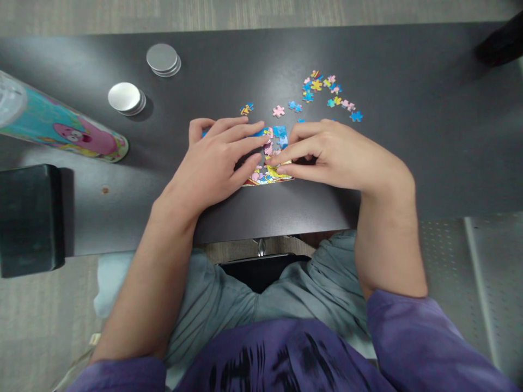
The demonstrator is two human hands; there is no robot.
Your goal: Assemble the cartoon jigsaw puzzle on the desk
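Observation:
A partly joined colourful jigsaw [273,158] lies on the dark table [408,141] in front of me. My left hand [216,160] rests flat on its left part with fingers stretched across it. My right hand [335,155] presses on its right part, fingertips curled and pinched down on the pieces near the middle. Much of the jigsaw is hidden under both hands. Several loose pieces [327,92] lie scattered just beyond, to the upper right.
A cartoon-printed tube [61,128] lies on its side at the left edge. Two round metal lids [125,98] [162,58] sit at the back left. A black box [30,218] stands at the table's left front. A dark object [502,41] is at the far right corner.

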